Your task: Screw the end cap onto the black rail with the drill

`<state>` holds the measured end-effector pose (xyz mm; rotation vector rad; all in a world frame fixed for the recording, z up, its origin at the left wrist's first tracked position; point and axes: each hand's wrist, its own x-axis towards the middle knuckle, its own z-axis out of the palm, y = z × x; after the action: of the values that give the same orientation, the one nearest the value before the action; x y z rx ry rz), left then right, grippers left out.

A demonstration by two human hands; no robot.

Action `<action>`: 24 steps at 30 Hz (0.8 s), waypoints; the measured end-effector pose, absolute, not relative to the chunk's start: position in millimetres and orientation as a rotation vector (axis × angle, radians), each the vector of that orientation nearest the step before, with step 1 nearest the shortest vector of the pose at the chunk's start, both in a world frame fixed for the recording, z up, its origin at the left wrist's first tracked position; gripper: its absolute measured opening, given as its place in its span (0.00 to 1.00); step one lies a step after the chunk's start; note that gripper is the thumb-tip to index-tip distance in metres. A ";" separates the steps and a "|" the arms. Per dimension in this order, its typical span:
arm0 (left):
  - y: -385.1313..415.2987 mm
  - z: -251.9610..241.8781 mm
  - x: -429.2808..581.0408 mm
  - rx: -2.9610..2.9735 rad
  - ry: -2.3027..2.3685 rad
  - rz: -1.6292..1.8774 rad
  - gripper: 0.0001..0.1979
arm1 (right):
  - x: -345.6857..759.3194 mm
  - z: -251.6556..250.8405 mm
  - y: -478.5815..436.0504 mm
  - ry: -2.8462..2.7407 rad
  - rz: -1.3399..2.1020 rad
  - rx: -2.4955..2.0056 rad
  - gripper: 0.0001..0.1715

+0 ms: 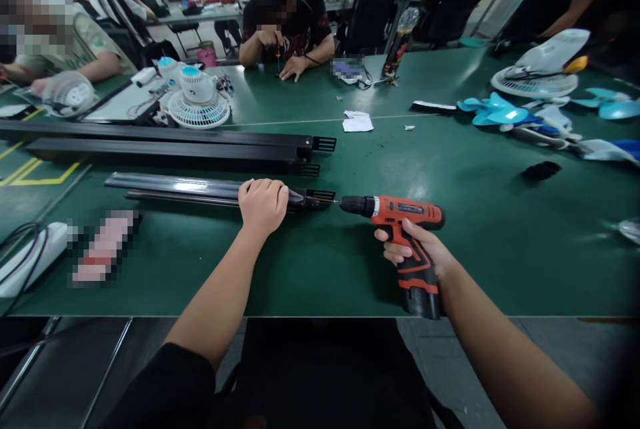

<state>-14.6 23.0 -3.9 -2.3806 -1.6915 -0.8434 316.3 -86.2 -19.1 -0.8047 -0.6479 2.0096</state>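
Head view: a black bar (pixel 200 185) lies crosswise on the green surface (pixel 310 262), its slotted right end just beside the nose of an orange and black drill (pixel 407 212). The left hand (pixel 263 205) is clamped over the bar from above, near that end. The right hand (pixel 435 245) is wrapped round the drill's handle, well apart from the left. The thin drill bit (pixel 334 201) lines up with the bar's end; whether it touches cannot be told.

A broad green strip runs between the bar and the surface's near edge, leaving room below the left hand, while the foot of the drill reaches that edge as seen from here. Right of the drill there is wide room as far as a small black piece (pixel 541 171). Behind the bar the gap is narrow: two longer black bars (pixel 165 152) lie close by, roughly parallel, with their slotted ends also facing right.

To the left, a blurred pink block (pixel 107 249) and a white part with a dark cord (pixel 43 255) sit toward the near edge. Farther back are white fan parts (pixel 200 112), a torn paper (pixel 357 121) and blue fan blades (pixel 493 109). At the far edge a co-worker (pixel 313 19) holds a screwdriver (pixel 279 49) upright against the surface.
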 end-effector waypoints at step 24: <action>22.1 -1.8 -14.8 -2.391 -1.695 -0.836 0.24 | 315.0 -20.3 -87.0 -0.621 1.983 -0.793 0.21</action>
<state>-14.8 22.1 -1.8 -2.3915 -1.6953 -0.8357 315.0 -87.0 -20.3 -0.7933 -0.6205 1.9825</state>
